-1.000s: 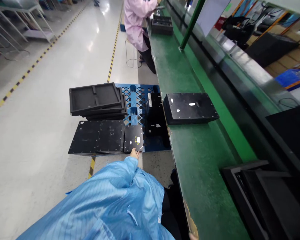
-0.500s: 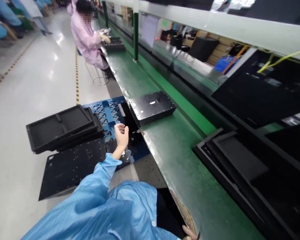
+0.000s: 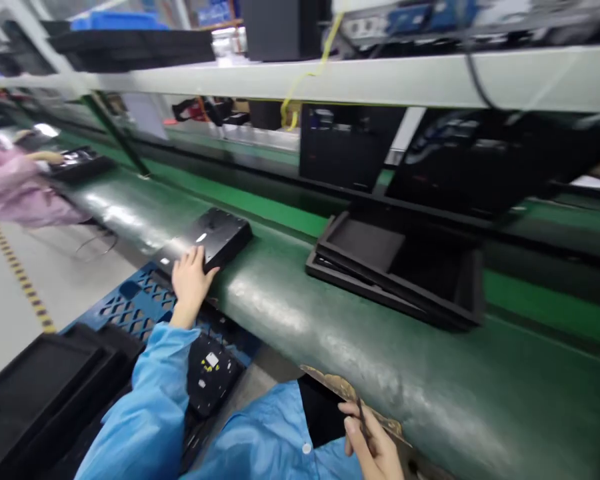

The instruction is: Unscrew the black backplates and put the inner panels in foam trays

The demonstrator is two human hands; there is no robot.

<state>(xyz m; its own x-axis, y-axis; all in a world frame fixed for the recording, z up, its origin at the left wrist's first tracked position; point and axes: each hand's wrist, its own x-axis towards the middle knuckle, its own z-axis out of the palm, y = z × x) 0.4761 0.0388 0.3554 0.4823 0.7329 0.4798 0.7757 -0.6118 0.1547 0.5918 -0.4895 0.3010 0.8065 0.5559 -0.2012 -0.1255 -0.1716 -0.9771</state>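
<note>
My left hand [image 3: 193,280] reaches over the near edge of a stack of flat black panels [image 3: 225,233] on the green bench. Its fingers are stretched out over the top and the thumb is apart at the side; it looks to be touching the stack. Low in the view, by the bench's worn front edge, my right hand [image 3: 375,447] is closed round a thin dark tool [image 3: 361,417], whose kind I cannot make out. Below my left arm lies a black panel [image 3: 213,373] with small white and yellow labels.
Black foam trays [image 3: 400,267] lie stacked on the green bench [image 3: 280,300]. More black trays [image 3: 45,387] stand at lower left beside a blue plastic pallet [image 3: 140,307]. A co-worker's pink sleeve [image 3: 15,180] shows at far left. A white shelf beam [image 3: 250,80] runs above.
The view has swung right. My left hand has moved from above the pallet to the panel stack, its fingers stretching out from a curl. My right hand now shows more fully.
</note>
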